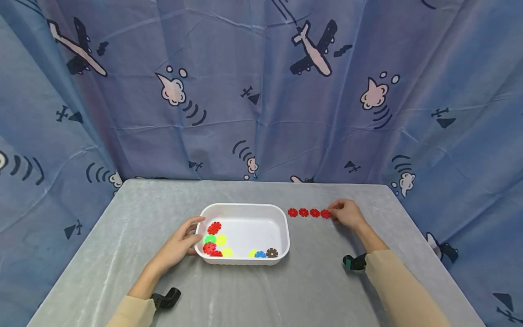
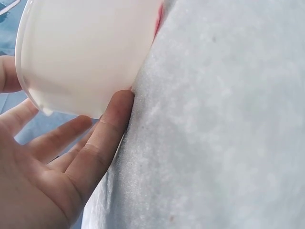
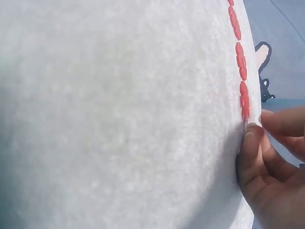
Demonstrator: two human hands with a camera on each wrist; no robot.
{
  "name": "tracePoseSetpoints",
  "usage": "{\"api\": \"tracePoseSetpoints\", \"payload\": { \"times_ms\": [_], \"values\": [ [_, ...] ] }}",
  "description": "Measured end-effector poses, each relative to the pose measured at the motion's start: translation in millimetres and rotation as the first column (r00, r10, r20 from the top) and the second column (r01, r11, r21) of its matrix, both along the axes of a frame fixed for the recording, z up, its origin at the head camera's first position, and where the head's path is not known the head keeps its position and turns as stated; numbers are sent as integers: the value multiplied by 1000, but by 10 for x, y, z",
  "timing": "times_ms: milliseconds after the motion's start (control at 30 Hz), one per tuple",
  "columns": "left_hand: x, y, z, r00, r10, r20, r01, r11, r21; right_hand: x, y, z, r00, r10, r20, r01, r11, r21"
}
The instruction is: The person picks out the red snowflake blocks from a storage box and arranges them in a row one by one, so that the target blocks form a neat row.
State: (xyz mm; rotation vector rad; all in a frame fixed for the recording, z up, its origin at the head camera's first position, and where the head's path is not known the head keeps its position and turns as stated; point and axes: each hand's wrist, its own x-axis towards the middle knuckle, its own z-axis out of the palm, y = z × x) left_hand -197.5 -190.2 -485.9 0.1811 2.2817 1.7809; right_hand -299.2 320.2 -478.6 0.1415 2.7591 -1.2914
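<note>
My left hand (image 1: 178, 242) holds the left end of a white plastic tray (image 1: 245, 207), with fingers at its rim; the left wrist view shows a fingertip (image 2: 125, 98) low against the tray's outer wall. Inside lie notched plastic snowflake discs: red (image 1: 214, 228), green (image 1: 210, 239), yellow (image 1: 221, 240), blue (image 1: 260, 254) and brown (image 1: 271, 252). Right of the tray, several red discs (image 1: 303, 212) form a straight row on the table. At its right end my right hand (image 1: 347, 213) pinches the edge of the last red snowflake disc (image 3: 244, 98) between thumb and finger.
A grey cloth covers the table (image 1: 310, 290), whose far edge meets a blue curtain (image 1: 229, 91) printed with planes. Black wrist devices sit on the left wrist (image 1: 166, 299) and right wrist (image 1: 354, 262).
</note>
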Motion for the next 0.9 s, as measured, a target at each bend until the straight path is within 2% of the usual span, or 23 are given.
{"api": "tracePoseSetpoints", "payload": {
  "times_ms": [100,233,567,733,900],
  "values": [
    [-4,4,5,1000,3,4,-3,1000,0,21,6,53,997,-17,-81,21,999,45],
    [-3,5,10,1000,-1,3,1,1000,5,66,-39,192,981,-27,-194,40,997,65],
    [6,2,7,1000,-11,3,11,1000,14,254,-394,654,954,12,-299,-18,1000,-17],
    [5,2,21,1000,-12,2,12,1000,24,358,-605,820,929,47,-367,-75,995,-63],
    [5,6,29,1000,-14,2,14,1000,25,476,-829,953,908,93,-408,-132,989,-68]
  ]
}}
